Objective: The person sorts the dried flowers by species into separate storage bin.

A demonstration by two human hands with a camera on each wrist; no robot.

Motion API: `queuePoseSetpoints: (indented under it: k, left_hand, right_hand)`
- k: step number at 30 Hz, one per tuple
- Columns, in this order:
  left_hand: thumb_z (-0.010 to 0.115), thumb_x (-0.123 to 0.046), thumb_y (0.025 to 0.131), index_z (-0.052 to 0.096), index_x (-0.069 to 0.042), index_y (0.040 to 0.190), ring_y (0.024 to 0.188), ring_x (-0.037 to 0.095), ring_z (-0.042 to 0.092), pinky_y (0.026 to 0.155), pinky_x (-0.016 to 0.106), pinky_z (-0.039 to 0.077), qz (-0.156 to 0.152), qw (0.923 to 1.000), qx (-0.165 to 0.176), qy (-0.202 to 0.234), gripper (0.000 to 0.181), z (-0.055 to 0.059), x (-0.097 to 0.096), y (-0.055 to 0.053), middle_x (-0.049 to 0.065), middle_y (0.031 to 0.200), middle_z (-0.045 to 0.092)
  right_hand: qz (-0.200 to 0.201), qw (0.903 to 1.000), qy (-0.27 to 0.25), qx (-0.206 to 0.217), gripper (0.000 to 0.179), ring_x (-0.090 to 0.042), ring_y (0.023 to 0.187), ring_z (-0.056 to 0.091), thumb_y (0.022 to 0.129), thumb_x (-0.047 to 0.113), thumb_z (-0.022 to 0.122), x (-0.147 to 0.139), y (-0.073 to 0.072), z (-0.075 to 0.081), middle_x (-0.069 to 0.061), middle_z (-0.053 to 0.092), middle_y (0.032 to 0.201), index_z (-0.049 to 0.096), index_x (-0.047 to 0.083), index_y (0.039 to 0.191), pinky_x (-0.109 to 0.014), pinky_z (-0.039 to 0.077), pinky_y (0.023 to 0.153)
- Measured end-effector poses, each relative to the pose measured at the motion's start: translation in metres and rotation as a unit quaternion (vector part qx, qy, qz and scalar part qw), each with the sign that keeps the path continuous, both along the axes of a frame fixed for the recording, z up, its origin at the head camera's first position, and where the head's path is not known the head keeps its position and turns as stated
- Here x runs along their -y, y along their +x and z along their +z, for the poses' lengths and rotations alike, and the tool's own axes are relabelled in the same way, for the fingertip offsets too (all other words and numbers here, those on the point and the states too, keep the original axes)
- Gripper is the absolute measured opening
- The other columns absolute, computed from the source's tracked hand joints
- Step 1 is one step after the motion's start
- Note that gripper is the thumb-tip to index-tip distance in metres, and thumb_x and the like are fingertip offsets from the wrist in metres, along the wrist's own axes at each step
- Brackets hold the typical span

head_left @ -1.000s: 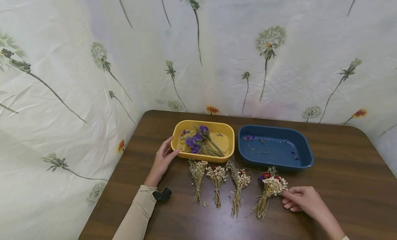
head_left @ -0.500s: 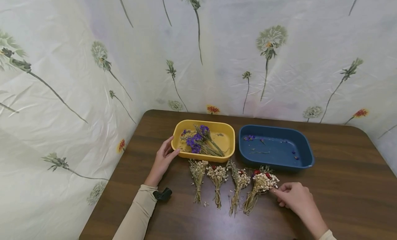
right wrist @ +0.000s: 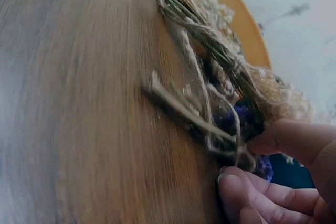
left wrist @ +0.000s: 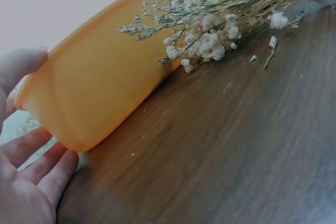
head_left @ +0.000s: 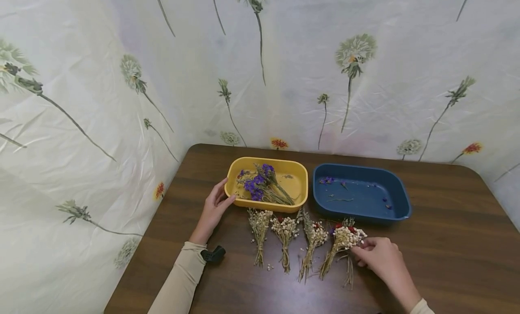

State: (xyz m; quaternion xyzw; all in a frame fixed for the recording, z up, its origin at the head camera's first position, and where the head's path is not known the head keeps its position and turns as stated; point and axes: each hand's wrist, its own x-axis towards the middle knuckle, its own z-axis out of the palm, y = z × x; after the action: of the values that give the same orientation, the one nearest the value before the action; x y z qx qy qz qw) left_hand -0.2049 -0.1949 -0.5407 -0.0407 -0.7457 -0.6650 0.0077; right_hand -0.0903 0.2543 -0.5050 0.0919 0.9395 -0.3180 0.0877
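Observation:
My left hand (head_left: 213,210) grips the left end of a yellow tray (head_left: 302,194), thumb on its rim (left wrist: 37,59) and fingers against the outside. Purple dried flowers (head_left: 255,187) lie inside it. At the right of a row of tied dried bouquets, my right hand (head_left: 379,257) pinches a small twine-tied bunch (right wrist: 189,111) with purple blooms, thumb and fingers at its tie. Its stems (head_left: 349,273) point toward me. Right beside it lies a bouquet (head_left: 345,239) of white and red flowers, overlapping the bunch in the head view.
More tied bouquets (head_left: 260,228) lie in front of the yellow tray. A blue tray (head_left: 365,210) with a few purple scraps stands to its right. Loose white bits (head_left: 270,267) dot the brown table (head_left: 447,214). A floral sheet (head_left: 284,111) hangs behind.
The right hand has moved left, and the white and red bouquet has shifted left toward its neighbours. A small bunch of stems now shows under that hand. The left hand has stayed put.

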Motion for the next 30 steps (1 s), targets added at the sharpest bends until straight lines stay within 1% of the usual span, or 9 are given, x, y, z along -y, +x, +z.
queuePoseSetpoints:
  k: [4,8,11,14,17,19,21,26,30]
  left_hand:
    - [0.071,-0.026,0.100,0.042,-0.023,0.158,0.149,0.031,0.044,0.117,0.054,0.042,-0.002,1.0000,-0.003,-0.002,0.064,0.000,0.000,-0.001,0.009,0.164,0.041]
    - [0.071,-0.025,0.100,0.042,-0.023,0.158,0.148,0.031,0.045,0.117,0.051,0.043,-0.002,1.0000,-0.004,-0.003,0.065,-0.001,0.000,-0.001,0.009,0.164,0.041]
    - [0.071,-0.025,0.100,0.043,-0.024,0.157,0.148,0.031,0.046,0.116,0.048,0.045,-0.002,1.0000,-0.003,-0.003,0.064,-0.001,0.000,-0.001,0.008,0.163,0.042]
    - [0.071,-0.025,0.100,0.042,-0.024,0.157,0.147,0.031,0.047,0.115,0.045,0.046,-0.002,1.0000,-0.002,-0.004,0.064,-0.001,0.001,-0.001,0.009,0.163,0.043]
    - [0.071,-0.025,0.100,0.042,-0.024,0.158,0.147,0.031,0.047,0.114,0.044,0.047,-0.004,1.0000,-0.002,-0.003,0.064,-0.001,0.000,-0.001,0.009,0.163,0.043]
    - [0.071,-0.025,0.100,0.042,-0.024,0.158,0.147,0.030,0.047,0.114,0.044,0.047,-0.004,1.0000,-0.001,-0.001,0.065,-0.001,0.000,0.000,0.009,0.163,0.042]
    - [0.071,-0.025,0.100,0.042,-0.024,0.158,0.148,0.030,0.046,0.115,0.046,0.046,-0.004,1.0000,-0.001,0.000,0.065,-0.001,0.000,0.000,0.008,0.163,0.042]
    - [0.071,-0.025,0.100,0.043,-0.024,0.157,0.148,0.030,0.046,0.117,0.052,0.042,0.001,1.0000,-0.001,0.000,0.064,0.000,0.000,0.001,0.008,0.163,0.043]
    - [0.071,-0.026,0.100,0.042,-0.024,0.158,0.148,0.031,0.046,0.117,0.053,0.042,0.000,1.0000,0.003,-0.001,0.064,0.000,0.001,0.001,0.008,0.163,0.043]
  right_hand:
    - [0.002,0.9999,0.006,-0.008,0.026,-0.009,0.059,0.068,0.087,0.034,0.078,-0.003,0.000,0.001,0.004,0.073,0.062,0.077,0.008,0.085,-0.032,0.045,0.061]
    - [0.006,0.9998,0.012,-0.018,0.024,-0.009,0.059,0.063,0.084,0.033,0.080,-0.003,0.000,0.000,0.005,0.072,0.062,0.076,0.009,0.082,-0.030,0.042,0.057]
    - [0.008,0.9987,0.020,-0.045,0.022,-0.010,0.062,0.063,0.080,0.030,0.083,-0.004,0.000,-0.001,0.001,0.075,0.069,0.077,0.009,0.083,-0.030,0.043,0.058]
    - [0.014,0.9972,0.020,-0.071,0.024,-0.012,0.069,0.069,0.079,0.026,0.084,-0.006,0.001,-0.001,-0.003,0.078,0.079,0.077,0.007,0.090,-0.034,0.048,0.064]
    - [0.016,0.9967,0.007,-0.079,0.024,-0.011,0.073,0.073,0.081,0.023,0.084,-0.007,0.002,0.001,-0.003,0.079,0.083,0.075,0.006,0.095,-0.032,0.053,0.071]
    - [0.016,0.9970,-0.006,-0.076,0.022,-0.007,0.071,0.072,0.082,0.022,0.083,-0.007,0.003,0.004,-0.001,0.077,0.082,0.073,0.007,0.095,-0.027,0.053,0.071]
    - [0.017,0.9971,-0.026,-0.069,0.019,-0.003,0.069,0.070,0.084,0.021,0.082,-0.007,0.004,0.007,0.001,0.076,0.082,0.073,0.008,0.096,-0.023,0.053,0.066]
    - [0.029,0.9942,-0.092,-0.048,0.020,-0.002,0.068,0.070,0.090,0.021,0.081,-0.009,0.005,0.016,-0.003,0.078,0.085,0.072,0.005,0.098,-0.026,0.057,0.058]
    - [0.042,0.9937,-0.087,-0.058,0.024,0.000,0.072,0.070,0.090,0.028,0.082,-0.011,0.006,0.021,-0.003,0.079,0.088,0.074,0.007,0.098,-0.022,0.056,0.065]
